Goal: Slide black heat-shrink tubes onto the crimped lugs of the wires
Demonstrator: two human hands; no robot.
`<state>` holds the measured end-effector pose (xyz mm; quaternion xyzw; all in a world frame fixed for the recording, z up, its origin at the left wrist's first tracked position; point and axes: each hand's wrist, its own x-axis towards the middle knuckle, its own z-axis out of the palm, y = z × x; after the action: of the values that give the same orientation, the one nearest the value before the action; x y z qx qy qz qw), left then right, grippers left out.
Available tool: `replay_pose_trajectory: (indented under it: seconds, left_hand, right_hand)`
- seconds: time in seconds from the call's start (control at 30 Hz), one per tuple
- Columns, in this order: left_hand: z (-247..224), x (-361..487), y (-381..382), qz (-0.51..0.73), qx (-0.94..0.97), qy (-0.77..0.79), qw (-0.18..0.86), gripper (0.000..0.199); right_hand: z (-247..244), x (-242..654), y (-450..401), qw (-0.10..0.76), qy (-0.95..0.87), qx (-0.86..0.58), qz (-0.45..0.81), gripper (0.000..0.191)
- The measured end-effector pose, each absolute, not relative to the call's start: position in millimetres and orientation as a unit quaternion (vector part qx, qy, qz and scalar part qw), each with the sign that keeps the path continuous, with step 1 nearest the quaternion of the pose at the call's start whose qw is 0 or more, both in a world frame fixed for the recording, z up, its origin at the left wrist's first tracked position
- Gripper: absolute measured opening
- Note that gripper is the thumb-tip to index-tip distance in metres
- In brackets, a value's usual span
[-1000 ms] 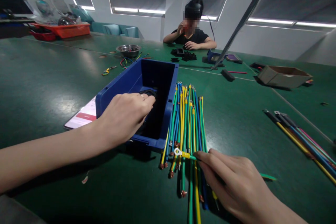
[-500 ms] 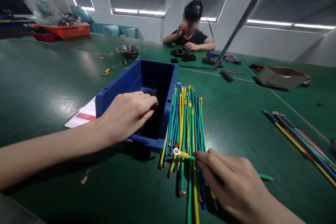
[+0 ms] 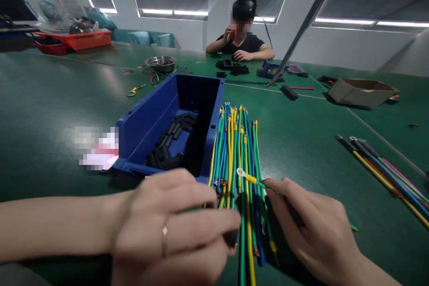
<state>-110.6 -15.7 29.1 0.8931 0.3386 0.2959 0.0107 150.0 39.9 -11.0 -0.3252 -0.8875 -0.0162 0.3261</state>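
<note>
My right hand point(image 3: 311, 223) pinches a green-and-yellow wire point(image 3: 260, 184) close to its end. A ring terminal point(image 3: 240, 173) with a yellow collar sticks out leftward from the fingertips. In front of the blue bin, my left hand point(image 3: 177, 228) is closed, gripping a short black sleeve point(image 3: 231, 237), mostly hidden by the fingers. Several similar black sleeves point(image 3: 164, 140) lie inside the blue bin point(image 3: 145, 118). Between bin and right hand, a row of green, yellow and blue wires point(image 3: 241, 156) lies on the table, several with ring terminals at the far ends.
More wires with black-sleeved ends point(image 3: 385, 170) lie at the right. A cardboard box point(image 3: 363, 92) and a slanted metal pole point(image 3: 301, 31) stand farther back. Across the green table point(image 3: 83, 98) sits a person point(image 3: 246, 47). A metal bowl point(image 3: 161, 64) is behind the bin.
My left hand has come out of the bin toward me with a black sleeve, uncovering the sleeves inside. My right hand has raised the wire's terminal end slightly and shifted it right.
</note>
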Motion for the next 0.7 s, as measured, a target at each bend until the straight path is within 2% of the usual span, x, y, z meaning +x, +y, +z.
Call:
replay_pose_trajectory:
  seconds: [0.13,0.2,0.27,0.37,0.63,0.7]
  left_hand:
    - [-10.8,-94.5,-21.2,0.303,0.911,0.277,-0.028,0.016]
    - [-9.8,-94.0,-10.2,0.318,0.924,0.209,-0.027,0.023]
    - [-0.7,-95.4,2.1,0.307,0.933,0.188,0.008,0.028]
    - [9.9,-95.7,12.9,0.336,0.926,0.171,0.008,0.033]
    - [3.9,-101.3,10.3,0.365,0.915,0.159,0.067,0.036]
    - [2.8,-105.8,8.2,0.361,0.912,0.182,0.073,0.031]
  right_hand:
    - [-10.0,148.6,41.8,0.323,-0.886,-0.333,-0.012,0.013]
    - [-9.8,148.3,41.7,0.321,-0.887,-0.332,-0.015,0.012]
    - [-9.6,148.2,41.4,0.318,-0.888,-0.332,-0.018,0.011]
    - [-9.4,148.0,41.4,0.315,-0.889,-0.332,-0.031,0.012]
    - [-9.8,147.4,41.9,0.304,-0.896,-0.323,-0.026,0.013]
    - [-9.3,147.6,41.2,0.306,-0.897,-0.318,-0.022,0.012]
